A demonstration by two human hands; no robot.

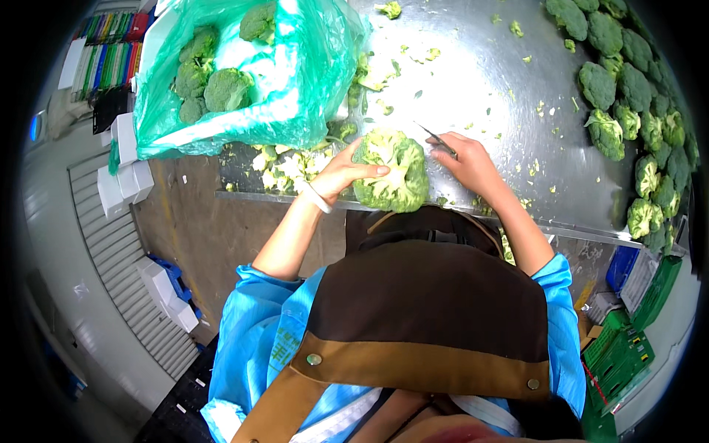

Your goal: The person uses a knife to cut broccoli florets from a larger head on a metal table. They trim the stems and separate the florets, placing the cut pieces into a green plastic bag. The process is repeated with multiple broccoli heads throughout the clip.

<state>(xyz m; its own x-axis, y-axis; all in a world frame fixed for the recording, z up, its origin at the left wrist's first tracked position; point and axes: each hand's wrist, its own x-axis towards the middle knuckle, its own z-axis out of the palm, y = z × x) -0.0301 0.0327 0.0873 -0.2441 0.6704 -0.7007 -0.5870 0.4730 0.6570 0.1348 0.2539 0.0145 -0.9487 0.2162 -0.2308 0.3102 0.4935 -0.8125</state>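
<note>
My left hand (340, 174) grips a broccoli head (391, 171) from its left side, the thumb lying across the pale cut underside that faces up. A white band circles that wrist. Just right of the broccoli, my right hand (470, 167) is closed round a small knife (442, 142); its thin blade points up and to the left, apart from the broccoli. Both hands are over the near edge of a metal table (473, 81). Pale broccoli trimmings (284, 168) lie in a heap by my left wrist, and smaller scraps dot the tabletop.
At the back left stands a container lined with a green plastic bag (314, 81), several broccoli heads (228, 89) inside. A large pile of broccoli (635, 88) covers the table's right side. Left of me runs a roller conveyor (111, 251); green crates (620, 354) are at lower right.
</note>
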